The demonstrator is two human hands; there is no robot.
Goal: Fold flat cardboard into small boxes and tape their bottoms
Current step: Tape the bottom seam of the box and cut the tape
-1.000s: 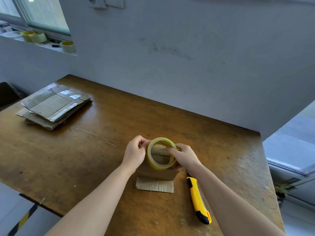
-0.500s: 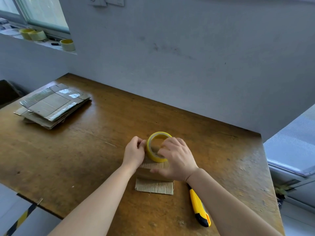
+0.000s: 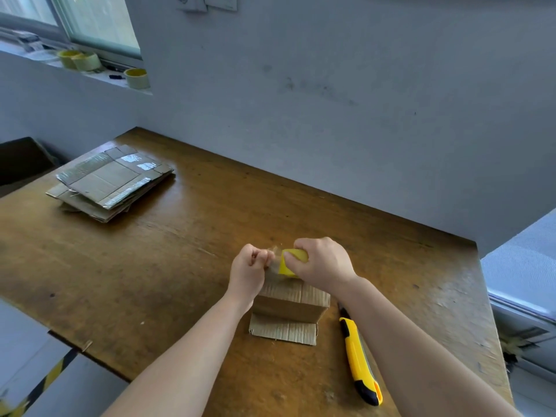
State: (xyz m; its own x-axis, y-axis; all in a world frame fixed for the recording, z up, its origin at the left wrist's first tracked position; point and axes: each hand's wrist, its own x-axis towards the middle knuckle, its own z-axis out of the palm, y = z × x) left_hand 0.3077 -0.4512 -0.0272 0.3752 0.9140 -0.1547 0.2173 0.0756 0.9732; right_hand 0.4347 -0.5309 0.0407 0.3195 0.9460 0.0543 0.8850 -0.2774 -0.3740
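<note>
Taping step: the tape roll (image 3: pixel 291 262) is clasped in the right hand (image 3: pixel 323 261); its free end is pinched by the left hand (image 3: pixel 249 270) above the box (image 3: pixel 293 300); next, the strip is to be drawn across the seam

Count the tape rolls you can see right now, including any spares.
4. One yellow roll is gripped in the right hand over the small box. Three spares sit on the window ledge: two touching, one apart. Others may be out of view.

Bare forearms (image 3: pixel 186 353), no sleeves
</note>
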